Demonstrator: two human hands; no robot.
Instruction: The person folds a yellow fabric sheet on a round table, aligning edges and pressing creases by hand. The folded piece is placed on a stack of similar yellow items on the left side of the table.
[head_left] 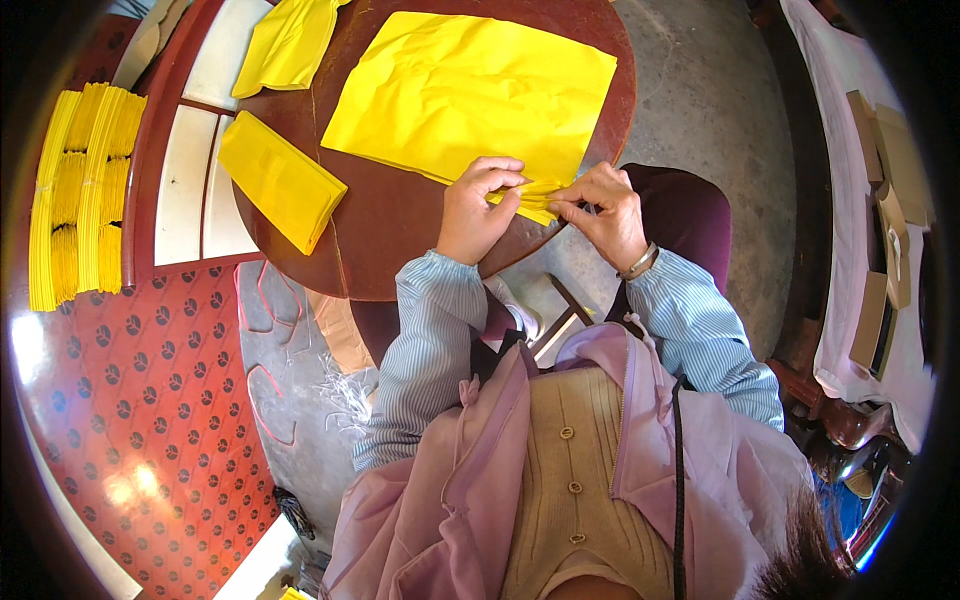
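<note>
A wide yellow sheet (470, 95), creased and perhaps paper, lies spread over the round brown table (400, 230). Its near right corner is gathered into small folds at the table's front edge. My left hand (472, 212) pinches these folds between thumb and fingers. Close on its right, my right hand (607, 212) grips the same bunched corner, fingers curled together. Part of the gathered material is hidden behind the fingers.
A folded yellow bundle (283, 182) rests at the table's left edge, with another yellow piece (290, 45) behind it. Bundled yellow stacks (82, 200) stand on a red patterned surface (150, 390) at far left. Cardboard pieces (885, 230) lie on pale cloth at right.
</note>
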